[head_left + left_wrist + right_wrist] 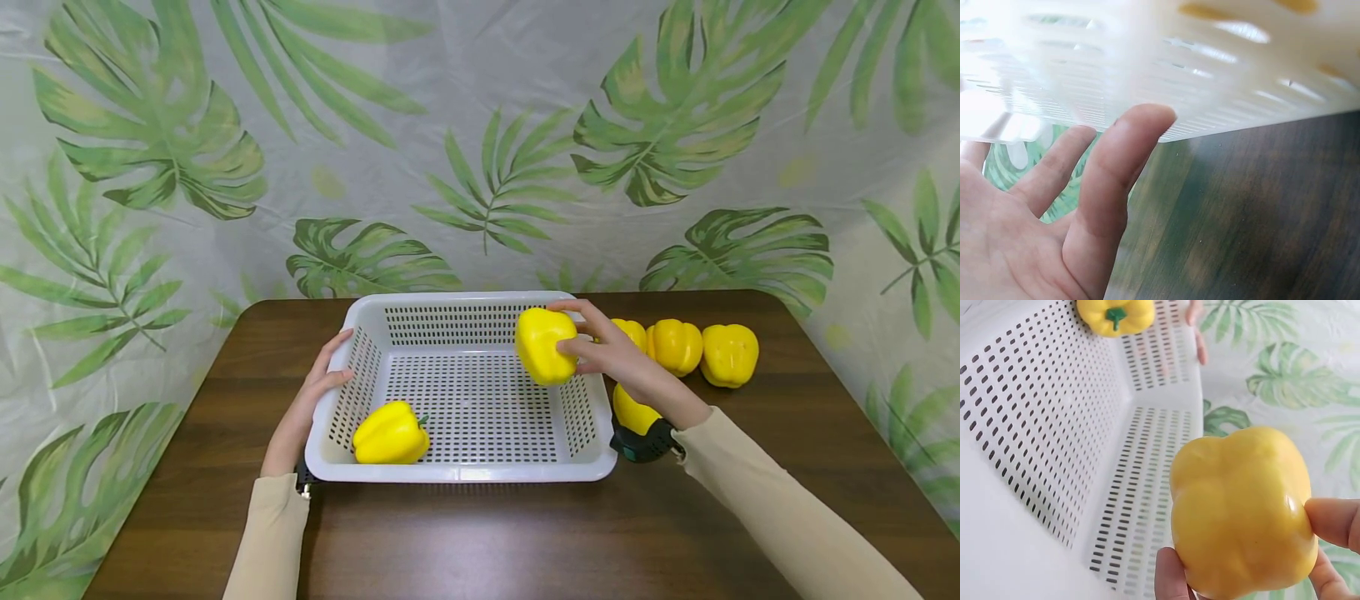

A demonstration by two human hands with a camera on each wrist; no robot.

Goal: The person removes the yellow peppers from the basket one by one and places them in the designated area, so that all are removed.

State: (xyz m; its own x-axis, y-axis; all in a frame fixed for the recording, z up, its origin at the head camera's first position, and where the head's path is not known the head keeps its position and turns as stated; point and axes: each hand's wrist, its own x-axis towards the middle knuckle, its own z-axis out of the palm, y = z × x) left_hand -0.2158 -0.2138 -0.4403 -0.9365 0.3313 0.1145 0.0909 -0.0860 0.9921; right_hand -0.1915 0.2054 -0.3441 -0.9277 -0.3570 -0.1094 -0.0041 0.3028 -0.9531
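Observation:
My right hand point(603, 350) grips a yellow bell pepper point(546, 346) between thumb and fingers, above the right end of a white perforated plastic basket point(461, 473). In the right wrist view the held pepper point(1241, 512) shows its lobed side, the fingertips pressing on it. Against the basket's left side rests my left hand point(311, 404), its thumb and fingers extended. The left wrist view has the thumb point(1110, 187) up against the slotted outer wall. A second yellow bell pepper point(390, 433) with a green stem lies in the basket's near left corner.
To the right of the basket, several yellow peppers point(730, 356) sit on the dark wooden table point(450, 542). One more pepper point(633, 410) is partly hidden behind the right wrist. A leaf-patterned cloth point(495, 167) hangs behind the table.

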